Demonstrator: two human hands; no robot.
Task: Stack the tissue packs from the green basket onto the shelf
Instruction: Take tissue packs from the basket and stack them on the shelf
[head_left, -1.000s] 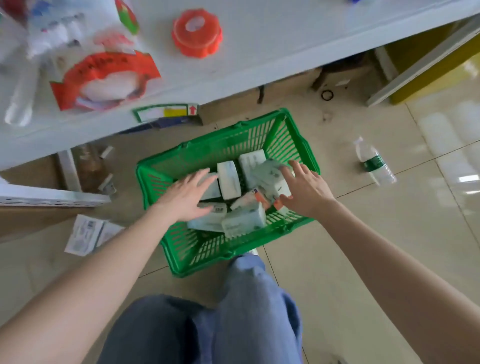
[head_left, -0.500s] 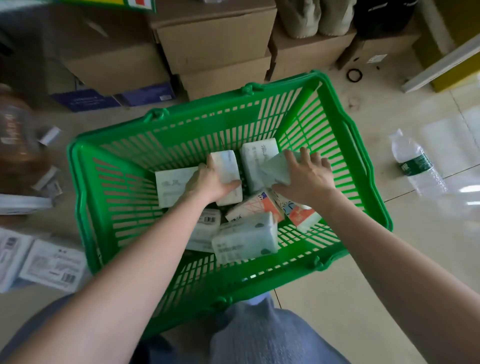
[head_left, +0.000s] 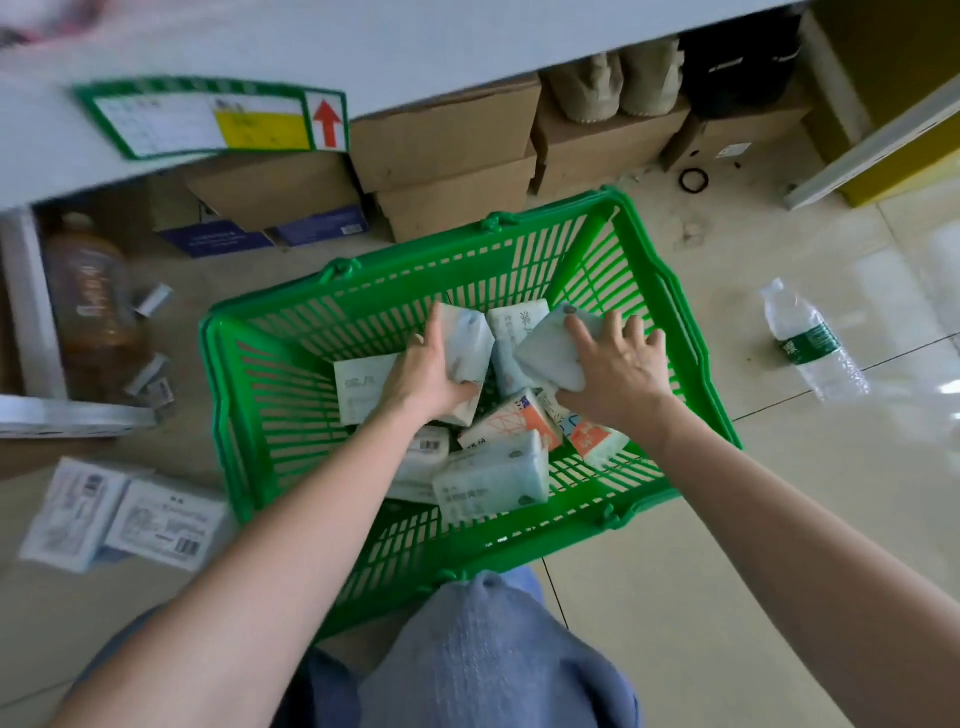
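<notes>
The green basket (head_left: 270, 410) stands on the floor in front of my knees, with several tissue packs inside. My left hand (head_left: 426, 376) grips a pale blue-white tissue pack (head_left: 465, 338), lifted above the pile. My right hand (head_left: 615, 371) holds another pale tissue pack (head_left: 550, 348), tilted, beside it. A white pack (head_left: 361, 387) lies at the left, orange-patterned packs (head_left: 511, 421) sit in the middle, and a pale green pack (head_left: 491, 480) lies nearest me. The white shelf (head_left: 415, 47) runs across the top of the view.
Cardboard boxes (head_left: 441, 140) sit under the shelf. A water bottle (head_left: 810, 340) lies on the tiles at right. A brown bottle (head_left: 91, 301) and white paper packs (head_left: 124, 512) are at left. A green-framed price label (head_left: 213, 117) hangs on the shelf edge. My blue-trousered knee (head_left: 483, 649) is below the basket.
Both hands reached into the basket, closed on one pack each and have raised them off the pile. The view has tilted up, so the shelf edge shows again.
</notes>
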